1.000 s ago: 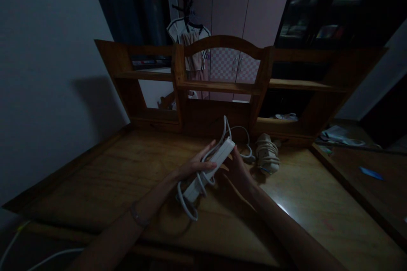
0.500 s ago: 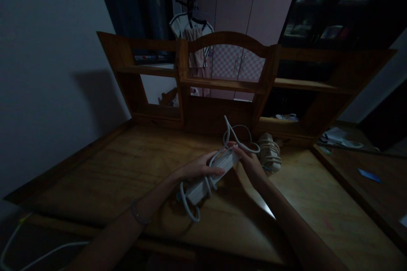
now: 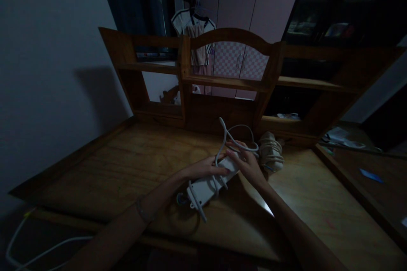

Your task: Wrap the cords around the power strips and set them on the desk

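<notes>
A white power strip [image 3: 203, 190] is held at a slant above the wooden desk, its near end showing small screw holes. Its pale cord [image 3: 225, 135] winds around the body and rises in a loose loop past the far end. My left hand [image 3: 208, 167] is closed around the strip's middle, thumb across the top beside the turns of cord. At the far end, my right hand [image 3: 248, 165] grips the strip, with fingers close to the cord loop. Just right of it lies a second power strip [image 3: 271, 154], wrapped in several turns of beige cord.
The wooden desk [image 3: 133, 165] has a shelf unit [image 3: 225, 82] along its back edge. A small dark coil [image 3: 182, 198] lies near the strip's near end. White cable [image 3: 54, 247] hangs at the lower left. A blue packet [image 3: 371, 175] lies on the surface to the right.
The power strip has rolled in my hands, so a broad flat face with screw holes now shows. The cord loop at its near end has shifted and straightened.
</notes>
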A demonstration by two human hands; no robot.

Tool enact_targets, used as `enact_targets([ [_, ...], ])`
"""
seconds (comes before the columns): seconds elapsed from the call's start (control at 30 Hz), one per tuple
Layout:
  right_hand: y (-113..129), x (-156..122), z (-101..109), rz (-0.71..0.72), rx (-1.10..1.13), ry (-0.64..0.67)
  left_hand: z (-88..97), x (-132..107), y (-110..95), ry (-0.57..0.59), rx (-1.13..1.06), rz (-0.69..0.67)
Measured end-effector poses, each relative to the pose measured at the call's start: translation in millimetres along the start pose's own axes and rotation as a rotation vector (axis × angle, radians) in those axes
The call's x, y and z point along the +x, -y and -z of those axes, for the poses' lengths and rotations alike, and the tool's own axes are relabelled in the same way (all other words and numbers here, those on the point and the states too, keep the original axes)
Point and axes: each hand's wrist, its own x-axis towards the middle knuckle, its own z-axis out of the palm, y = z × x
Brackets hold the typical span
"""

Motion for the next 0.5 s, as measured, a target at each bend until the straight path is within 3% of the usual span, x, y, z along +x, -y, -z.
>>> enact_targets([
  [0.3,11,-9,-10,0.161,-0.239,0.091,4.6,2,11,-0.022,-0.142,0.071],
  [0.5,12,-14,-12,0.098,-0.238,0.132,7.1,-2,12,0.021,-0.33,0.212],
])
